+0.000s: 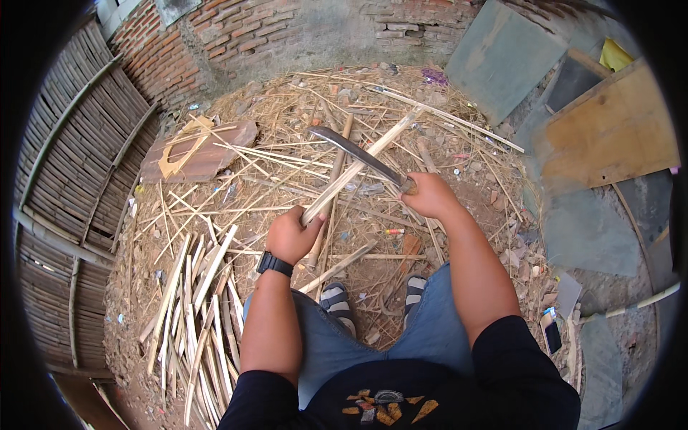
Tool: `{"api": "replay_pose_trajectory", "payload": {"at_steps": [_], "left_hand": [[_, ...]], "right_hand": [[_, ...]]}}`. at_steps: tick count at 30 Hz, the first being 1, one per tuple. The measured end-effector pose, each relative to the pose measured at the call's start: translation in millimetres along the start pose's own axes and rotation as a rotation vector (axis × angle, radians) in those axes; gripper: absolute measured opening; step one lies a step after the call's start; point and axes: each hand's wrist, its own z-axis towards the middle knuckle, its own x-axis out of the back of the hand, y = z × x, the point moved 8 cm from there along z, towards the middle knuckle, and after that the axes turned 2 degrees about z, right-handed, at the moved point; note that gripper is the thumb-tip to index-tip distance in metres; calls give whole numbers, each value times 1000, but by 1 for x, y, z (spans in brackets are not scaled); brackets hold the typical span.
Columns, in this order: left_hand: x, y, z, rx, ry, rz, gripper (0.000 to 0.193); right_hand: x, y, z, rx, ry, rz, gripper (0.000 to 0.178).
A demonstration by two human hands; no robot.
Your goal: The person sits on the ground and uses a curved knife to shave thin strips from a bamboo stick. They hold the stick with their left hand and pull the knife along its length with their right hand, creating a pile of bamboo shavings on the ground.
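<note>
Our right hand [428, 195] grips a dark, curved metal machete [338, 140], its blade crossing over a long, pale wooden strip [342, 183] before us. Our left hand [289, 236] clasps that strip's near end; a pile of pale, slender sticks [197, 315] lies near left.

Machete handle [409, 187] mostly hidden within right hand [431, 196]
</note>
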Motion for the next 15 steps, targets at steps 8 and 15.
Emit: {"api": "replay_pose_trajectory", "payload": {"at_steps": [8,15], "left_hand": [[2,-1,-1,8,-4,-11,52],[1,-1,0,10,0,19,52]], "right_hand": [[-28,-41,-17,166,-146,-118,50],[2,-3,-5,-40,8,42,48]]}}
